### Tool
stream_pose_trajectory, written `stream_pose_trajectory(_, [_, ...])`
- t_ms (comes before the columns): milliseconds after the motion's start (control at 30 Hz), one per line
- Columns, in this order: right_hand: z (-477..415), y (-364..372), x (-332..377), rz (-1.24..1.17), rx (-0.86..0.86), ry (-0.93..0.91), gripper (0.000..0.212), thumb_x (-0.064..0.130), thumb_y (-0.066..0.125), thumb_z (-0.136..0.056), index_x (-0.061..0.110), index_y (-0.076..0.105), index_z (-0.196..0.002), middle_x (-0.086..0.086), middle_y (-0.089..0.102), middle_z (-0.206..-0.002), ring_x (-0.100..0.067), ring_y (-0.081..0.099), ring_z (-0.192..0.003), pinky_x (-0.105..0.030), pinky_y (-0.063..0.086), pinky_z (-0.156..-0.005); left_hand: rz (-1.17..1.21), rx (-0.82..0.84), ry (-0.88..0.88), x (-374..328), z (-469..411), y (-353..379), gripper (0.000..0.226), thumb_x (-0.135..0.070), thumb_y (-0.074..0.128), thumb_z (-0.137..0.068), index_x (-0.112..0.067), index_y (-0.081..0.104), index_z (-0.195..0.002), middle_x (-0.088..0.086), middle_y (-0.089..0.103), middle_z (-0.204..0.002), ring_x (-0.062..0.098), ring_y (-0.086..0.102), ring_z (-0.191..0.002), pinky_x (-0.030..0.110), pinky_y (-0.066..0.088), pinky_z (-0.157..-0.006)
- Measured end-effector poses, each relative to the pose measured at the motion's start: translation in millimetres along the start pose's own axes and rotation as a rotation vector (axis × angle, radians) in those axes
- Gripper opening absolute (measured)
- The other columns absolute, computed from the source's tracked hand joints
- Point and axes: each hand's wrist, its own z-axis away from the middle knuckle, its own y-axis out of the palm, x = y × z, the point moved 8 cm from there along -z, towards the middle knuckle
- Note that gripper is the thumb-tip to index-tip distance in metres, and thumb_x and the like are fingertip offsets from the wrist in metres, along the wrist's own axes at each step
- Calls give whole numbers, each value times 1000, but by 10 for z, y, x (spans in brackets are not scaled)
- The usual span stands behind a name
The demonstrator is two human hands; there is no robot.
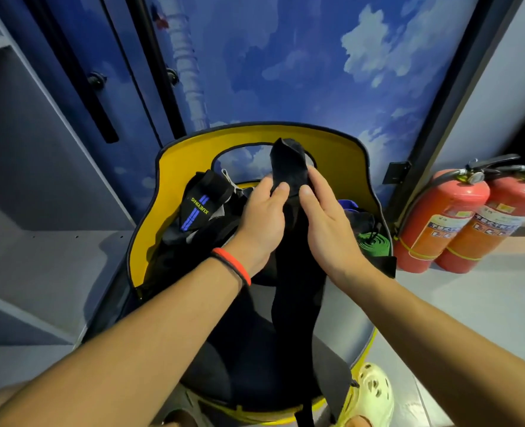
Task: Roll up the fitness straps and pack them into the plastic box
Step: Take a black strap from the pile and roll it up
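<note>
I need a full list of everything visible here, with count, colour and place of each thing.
black strap: 1, black, held up over the chair
wrist wrap: 1, black with blue stripes, chair, left of the hands
green strap: 1, green, chair's right side
chair: 1, yellow back, dark seat, centre
fire extinguishers: 2, red, floor at right
shelf unit: 1, grey, left
sky mural: 1, blue, wall behind
clog: 1, cream, bottom right
wristbands: 2, red and black, left wrist
left hand: 1, pinches the black strap
right hand: 1, pinches the black strap
</note>
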Motion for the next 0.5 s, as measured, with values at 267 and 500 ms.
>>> stream_pose_trajectory(267, [128, -94, 50, 2, -173, 188, 40, 45, 33, -109, 21, 66, -109, 2, 67, -106, -12, 63, -103, -39, 48, -94, -2, 44, 72, -208, 185, 19, 44, -36, 47, -95, -22, 59, -135, -1, 67, -130, 18, 59, -127, 51, 43, -112])
stream_pose_trajectory(500, [302, -49, 56, 45, -216, 202, 36, 39, 35, -109, 17, 62, -103, 6, 64, -95, -6, 59, -92, -30, 42, -79, -25, 71, 55, -209, 283, -14, 31, -37, 45, -92, -38, 61, -119, 1, 66, -126, 16, 60, -121, 50, 45, -108])
